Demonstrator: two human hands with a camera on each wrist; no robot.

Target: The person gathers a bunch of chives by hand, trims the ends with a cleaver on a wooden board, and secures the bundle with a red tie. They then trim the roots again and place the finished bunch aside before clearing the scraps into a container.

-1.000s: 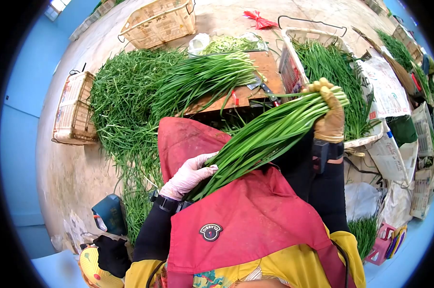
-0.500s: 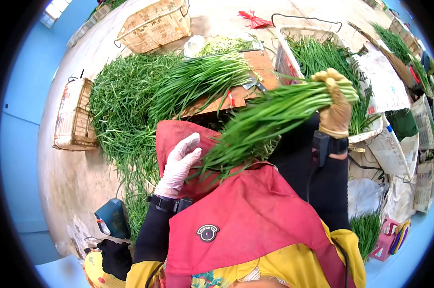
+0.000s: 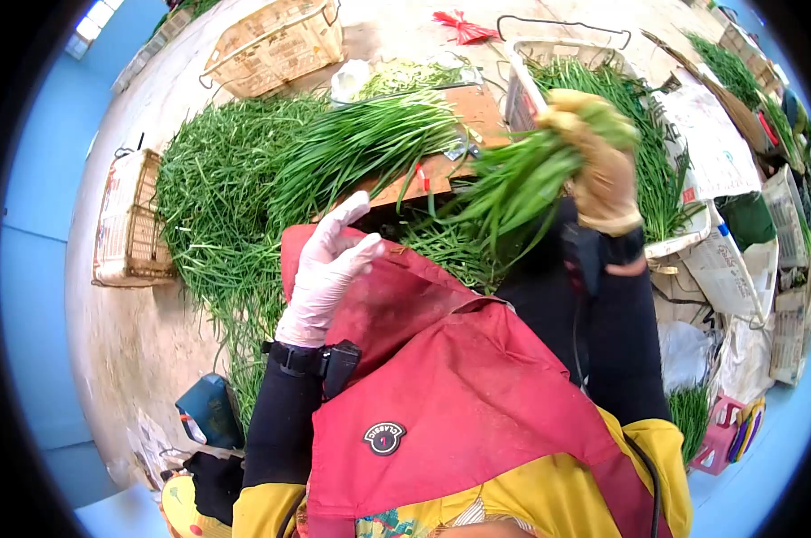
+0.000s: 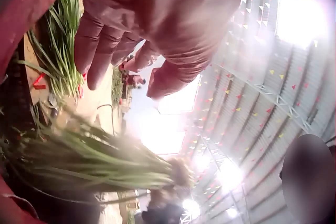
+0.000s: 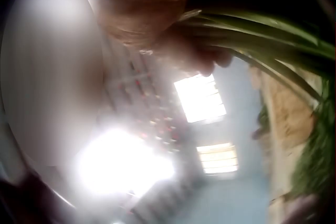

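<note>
In the head view, our right hand [image 3: 598,170] is at two o'clock, its gloved fingers curled around the pale stem ends of a bunch of greens [image 3: 518,184]. The bunch lies between one and two o'clock, its blurred leaves reaching down toward the lap of our red apron [image 3: 441,377]. Our left hand [image 3: 323,273], in a thin pale glove, is at nine o'clock, well apart from the right, palm up above the apron with thumb and fingers parted and lightly bent.

At eleven o'clock, long greens [image 3: 370,148] lie across the wooden surface [image 3: 479,108], with a knife [image 3: 460,146] and a small red piece [image 3: 422,177] beside their stem ends. At ten o'clock we see a loose heap of greens [image 3: 217,188]. Between one and two, behind our right hand, a white crate [image 3: 520,100] holds more greens.
</note>
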